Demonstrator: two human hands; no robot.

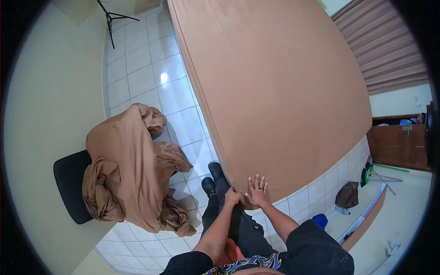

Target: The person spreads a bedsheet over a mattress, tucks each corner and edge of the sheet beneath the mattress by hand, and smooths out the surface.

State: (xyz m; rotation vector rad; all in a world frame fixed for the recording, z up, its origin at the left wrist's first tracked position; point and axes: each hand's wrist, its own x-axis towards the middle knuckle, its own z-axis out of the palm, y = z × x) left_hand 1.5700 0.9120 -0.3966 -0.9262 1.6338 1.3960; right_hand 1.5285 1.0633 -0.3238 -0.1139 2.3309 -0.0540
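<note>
A brown bed sheet lies smooth and taut over a large mattress that fills the middle of the view. At the near left corner, my left hand is closed on the sheet's edge, its fingertips mostly hidden. Close beside it, my right hand rests flat on the sheet with fingers spread and a ring on one of them. My legs stand against the corner of the bed.
Heaped brown cloth covers most of a black chair at left. A tripod stands far left. On the right are a brown bag, a blue item, a wooden cabinet and a curtain.
</note>
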